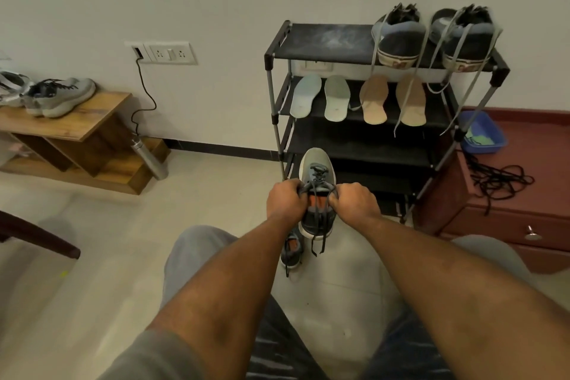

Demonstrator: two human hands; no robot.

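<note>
Tightening the dark laces (317, 185) of a grey running shoe (315, 160), held in the air at the centre of the frame, just in front of the lower shelves of the black shoe rack (271, 58) and above the pale floor (216, 194). Gripping one strand in each of the hands: with the left hand (285, 199), curled tight, the strand left of the tongue; with the right hand (354, 200), pinched closed, the strand to the right, either side of the orange lining. To do this well, probably best to draw both strands with equal tension, outward and slightly back toward the body, so as to keep the tongue flat and centred. Worth snugging the lower crossings near the toe first, then working up to the top eyelets, rather than hauling on the ends alone. Worth minding the loose ends dangling below the heel, close to the second shoe (291, 251) lying on the floor just beneath and to the left. Pointing toe-first toward the upper part of the frame, away from the body and at the rack, heel toward the lower part, opening facing the camera. Lying with the long axis close to vertical in the picture, barely leaning to either side.
</note>
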